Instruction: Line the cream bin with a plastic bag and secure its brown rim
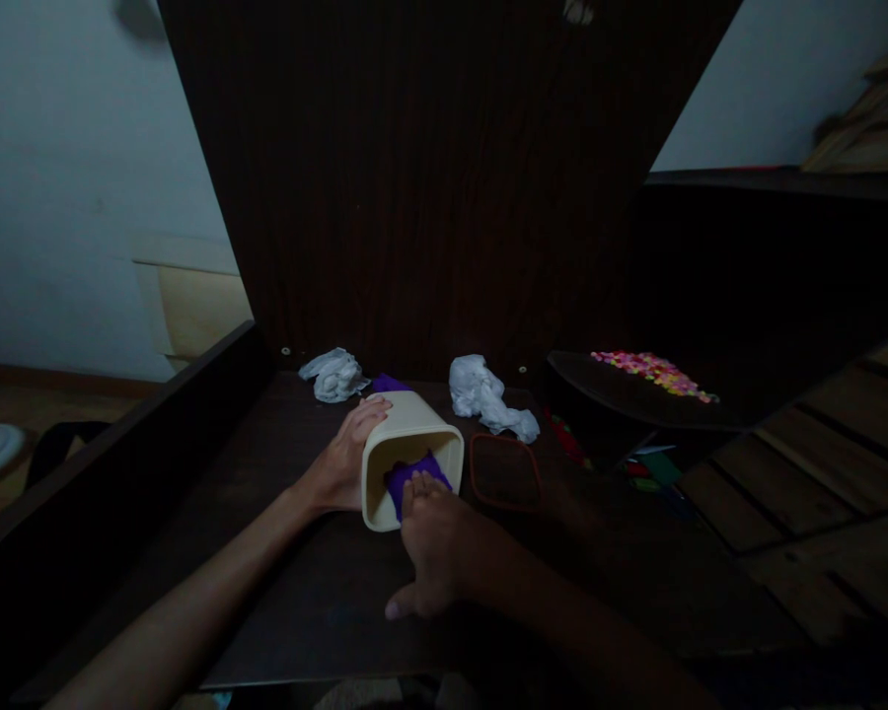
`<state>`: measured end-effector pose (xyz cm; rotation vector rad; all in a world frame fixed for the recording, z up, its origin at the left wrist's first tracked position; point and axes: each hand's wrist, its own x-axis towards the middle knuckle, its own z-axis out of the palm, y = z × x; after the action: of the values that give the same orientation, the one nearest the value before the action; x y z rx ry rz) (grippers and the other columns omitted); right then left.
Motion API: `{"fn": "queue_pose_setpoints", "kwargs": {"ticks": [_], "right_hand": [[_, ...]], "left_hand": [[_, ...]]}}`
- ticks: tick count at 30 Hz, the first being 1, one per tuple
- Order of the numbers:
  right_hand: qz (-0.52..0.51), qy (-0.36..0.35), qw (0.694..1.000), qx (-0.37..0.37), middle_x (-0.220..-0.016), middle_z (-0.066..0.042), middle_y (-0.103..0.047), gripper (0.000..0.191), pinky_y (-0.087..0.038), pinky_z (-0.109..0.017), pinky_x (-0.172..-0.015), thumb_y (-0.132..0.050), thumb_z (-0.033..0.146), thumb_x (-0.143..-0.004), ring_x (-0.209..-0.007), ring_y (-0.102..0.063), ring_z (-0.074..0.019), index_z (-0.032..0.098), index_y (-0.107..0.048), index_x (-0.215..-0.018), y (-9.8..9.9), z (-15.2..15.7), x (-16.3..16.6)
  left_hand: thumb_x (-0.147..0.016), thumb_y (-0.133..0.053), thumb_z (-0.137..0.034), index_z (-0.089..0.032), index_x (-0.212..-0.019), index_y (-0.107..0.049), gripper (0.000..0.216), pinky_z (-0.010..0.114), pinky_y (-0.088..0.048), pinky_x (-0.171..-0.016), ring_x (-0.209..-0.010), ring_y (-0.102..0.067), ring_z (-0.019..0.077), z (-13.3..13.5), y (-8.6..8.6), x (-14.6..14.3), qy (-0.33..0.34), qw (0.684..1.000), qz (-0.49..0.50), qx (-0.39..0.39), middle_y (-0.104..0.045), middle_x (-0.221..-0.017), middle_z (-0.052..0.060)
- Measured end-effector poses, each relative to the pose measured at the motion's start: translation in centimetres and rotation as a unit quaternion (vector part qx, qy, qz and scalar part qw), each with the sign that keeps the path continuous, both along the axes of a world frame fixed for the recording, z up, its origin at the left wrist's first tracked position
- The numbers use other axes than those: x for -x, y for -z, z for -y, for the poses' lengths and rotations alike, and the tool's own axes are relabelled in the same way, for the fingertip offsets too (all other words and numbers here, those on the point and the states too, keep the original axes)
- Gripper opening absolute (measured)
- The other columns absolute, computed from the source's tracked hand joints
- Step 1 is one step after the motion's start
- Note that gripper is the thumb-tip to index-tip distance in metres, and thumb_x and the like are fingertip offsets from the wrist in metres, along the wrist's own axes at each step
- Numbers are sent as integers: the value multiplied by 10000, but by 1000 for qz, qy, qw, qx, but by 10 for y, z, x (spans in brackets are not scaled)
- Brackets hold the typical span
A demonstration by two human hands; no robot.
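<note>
Cream bin [414,416] | left hand [346,465] clasping side | right hand [438,542] reaching in

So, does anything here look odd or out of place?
The cream bin is tipped over, mouth toward the person, which looks odd, but the left hand holds it while the right hand touches purple material inside. No damage is evident.

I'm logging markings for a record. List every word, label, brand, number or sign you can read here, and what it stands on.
No text can be read anywhere in this view.
Cream bin: no legible mark on the sides that show.
Purple material inside it: no legible writing.
Colourful pieces on the shelf at right: too small and dim to tell.
</note>
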<state>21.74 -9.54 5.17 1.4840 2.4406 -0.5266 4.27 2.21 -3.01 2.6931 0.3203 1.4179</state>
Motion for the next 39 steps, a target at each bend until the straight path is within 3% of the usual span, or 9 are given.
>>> {"fn": "queue_pose_setpoints", "kwargs": {"ticks": [6,10,14,19,24,32,34,39], "right_hand": [[73,-39,996,34,-1547,-423,-296,1319,-324,-511,-1221,-928,582,-544,-1456,-350,-516,-167,-375,-1478,-11,-27,14],[65,-64,993,80,-1422,-301,-580,1071,-444,-492,-1143,-865,705,-550,-1345,-544,-455,-9,-659,-1322,-16,-50,16],[70,-75,987,125,-1246,-242,-717,980,-518,-479,-1054,-823,778,-511,-1219,-651,-426,42,-762,-1157,-9,-73,18],[67,-89,986,128,-1321,-217,-683,1024,-452,-478,-1124,-857,731,-429,-1311,-581,-430,59,-742,-1193,3,-93,25],[109,-111,972,173,-1356,-253,-646,1193,-473,-448,-1097,-789,788,-496,-1298,-590,-429,-22,-621,-1356,-1,-98,29],[62,-103,980,156,-1309,-249,-679,1094,-528,-437,-1016,-722,810,-617,-1241,-633,-415,-17,-645,-1329,-2,-83,27],[32,-104,986,124,-1405,-268,-610,1092,-484,-444,-1085,-744,783,-635,-1314,-576,-426,-23,-617,-1361,-5,-74,26],[-32,-102,994,22,-1572,-371,-342,1306,-351,-452,-1216,-838,703,-605,-1458,-395,-457,-123,-368,-1501,-14,-40,20]], "left_hand": [[-732,-871,-421,-198,-1584,-213,1100,764,-359,-1123,-1411,-427,471,1,0,-2,0,1000,-1,-7,-459,-1449,281],[-717,-870,-479,-255,-1592,-189,1131,752,-359,-1136,-1424,-416,453,-1,3,-1,0,1000,3,-2,-445,-1476,246],[-693,-884,-482,-255,-1587,-196,1150,743,-365,-1137,-1427,-415,463,-3,4,-1,0,1000,11,-2,-453,-1482,237],[-668,-887,-531,-241,-1581,-213,1171,741,-356,-1145,-1417,-425,469,-5,6,0,0,1000,24,3,-461,-1470,242],[-689,-886,-478,-268,-1581,-188,1152,710,-366,-1158,-1417,-437,446,-3,7,0,-20,999,23,12,-455,-1474,224],[-738,-855,-481,-230,-1580,-225,1081,699,-393,-1150,-1412,-445,450,-6,9,1,-14,999,41,1,-453,-1485,224],[-771,-830,-466,-231,-1582,-229,1037,693,-401,-1148,-1420,-440,440,-8,10,1,-14,999,40,1,-456,-1480,225],[-795,-805,-458,-214,-1579,-252,990,682,-431,-1126,-1395,-467,439,-14,14,4,-20,999,46,7,-468,-1466,223]]}}
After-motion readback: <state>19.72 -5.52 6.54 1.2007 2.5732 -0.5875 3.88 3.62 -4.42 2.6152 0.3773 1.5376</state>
